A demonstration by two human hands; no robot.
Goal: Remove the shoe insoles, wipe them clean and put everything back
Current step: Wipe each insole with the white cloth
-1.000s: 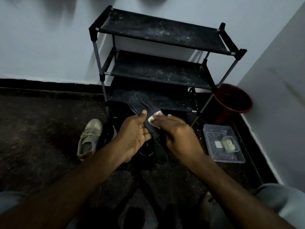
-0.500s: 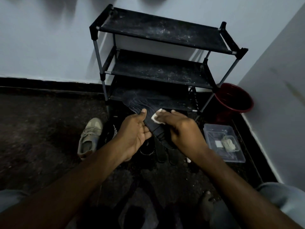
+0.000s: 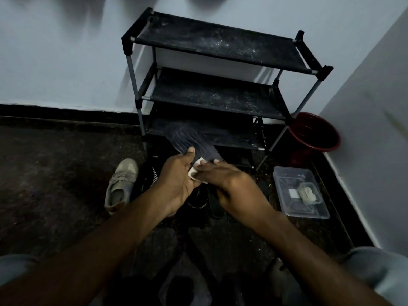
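So, the black shoe rack (image 3: 220, 93) stands at the far edge of the floor (image 3: 55, 173), with a red bucket (image 3: 315, 133) in the right corner and a clear plastic box (image 3: 278, 173) just in front of it along the right edge. A beige sneaker (image 3: 120, 184) lies left of a black shoe (image 3: 198, 199), both below my hands. My left hand (image 3: 176, 180) grips the dark insole (image 3: 189, 140), thumb on top, toe end up by the rack's bottom shelf. My right hand (image 3: 234, 186) presses a white wipe (image 3: 195, 173) onto it, fingers fairly straight and blurry.
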